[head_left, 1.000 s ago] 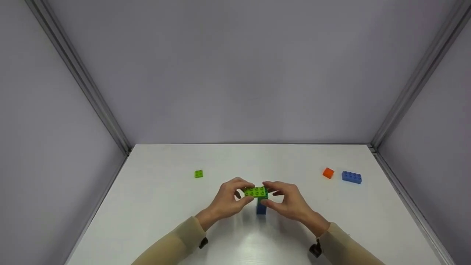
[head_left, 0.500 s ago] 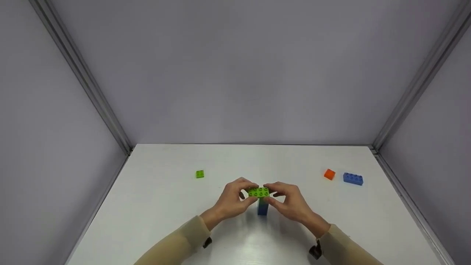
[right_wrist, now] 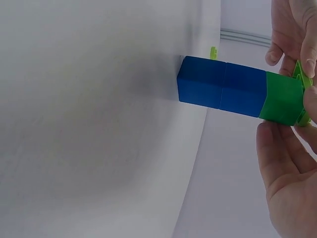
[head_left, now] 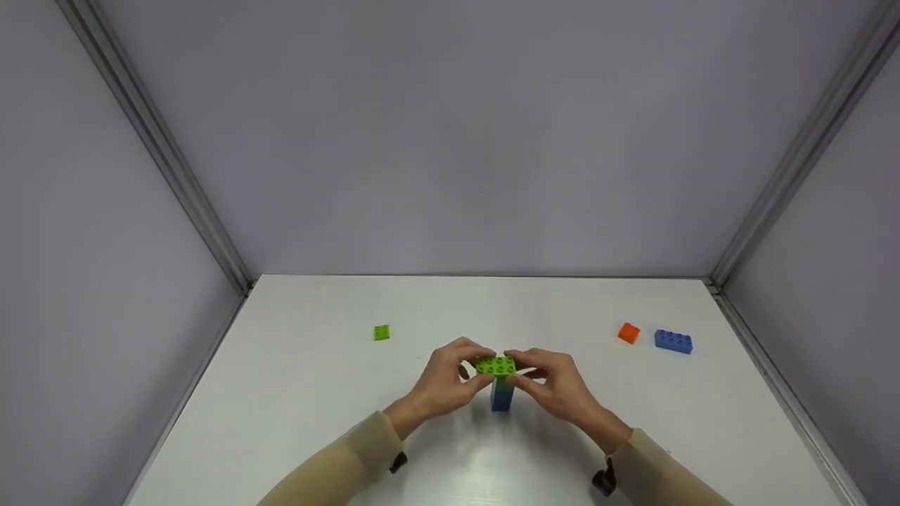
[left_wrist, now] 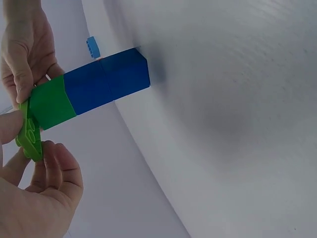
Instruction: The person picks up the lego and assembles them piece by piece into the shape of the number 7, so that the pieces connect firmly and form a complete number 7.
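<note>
A flat light green toy building brick [head_left: 496, 366] lies across the top of an upright tower. The tower has a dark green brick [left_wrist: 52, 102] uppermost and two blue bricks [right_wrist: 223, 87] below it, standing on the table. My left hand [head_left: 441, 381] pinches the light green brick by its left part, which juts out past the tower. At its right end, above the tower, my right hand [head_left: 557, 386] pinches the same brick between thumb and index finger. In the right wrist view, fingertips of this hand are close against the dark green brick.
On the white table [head_left: 309, 393], a small light green brick [head_left: 381, 332] lies at the back left. An orange brick [head_left: 628, 333] and a long blue brick [head_left: 673, 341] lie at the back right. Grey walls [head_left: 478, 140] enclose the back and sides.
The left hand and the light green brick have shifted slightly right, bringing the brick over the tower's top. My right fingertips have come onto its right end. Little differs in the last half second.
</note>
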Motion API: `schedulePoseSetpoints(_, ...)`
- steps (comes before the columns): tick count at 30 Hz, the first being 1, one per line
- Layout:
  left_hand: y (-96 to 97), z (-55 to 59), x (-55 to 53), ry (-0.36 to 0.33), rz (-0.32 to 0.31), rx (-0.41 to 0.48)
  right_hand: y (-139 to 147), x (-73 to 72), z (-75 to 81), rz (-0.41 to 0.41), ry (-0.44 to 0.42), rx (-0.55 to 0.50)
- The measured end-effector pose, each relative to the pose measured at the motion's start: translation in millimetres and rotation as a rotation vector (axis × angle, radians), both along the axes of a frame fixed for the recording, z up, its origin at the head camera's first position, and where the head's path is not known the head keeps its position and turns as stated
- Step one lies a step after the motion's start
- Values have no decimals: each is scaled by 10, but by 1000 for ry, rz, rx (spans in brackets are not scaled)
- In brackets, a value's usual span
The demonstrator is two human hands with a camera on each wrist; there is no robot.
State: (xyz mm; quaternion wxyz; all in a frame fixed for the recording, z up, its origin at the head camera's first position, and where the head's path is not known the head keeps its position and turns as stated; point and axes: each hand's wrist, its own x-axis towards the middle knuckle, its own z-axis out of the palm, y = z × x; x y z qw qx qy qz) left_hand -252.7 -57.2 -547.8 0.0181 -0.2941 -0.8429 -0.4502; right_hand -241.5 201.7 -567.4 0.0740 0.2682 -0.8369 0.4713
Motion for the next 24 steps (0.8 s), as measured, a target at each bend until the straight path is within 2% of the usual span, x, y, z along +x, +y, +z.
schedulePoseSetpoints(13,-12,-8,6,7,0,2,-4,-10,0,-14,49,37)
schedulePoseSetpoints(18,-6,-5,-7,11,-5,5,-6,-21,36,-16,19,48)
schedulePoseSetpoints(24,-18,-1,-14,-26,0,5,-24,-19,51,-16,14,80)
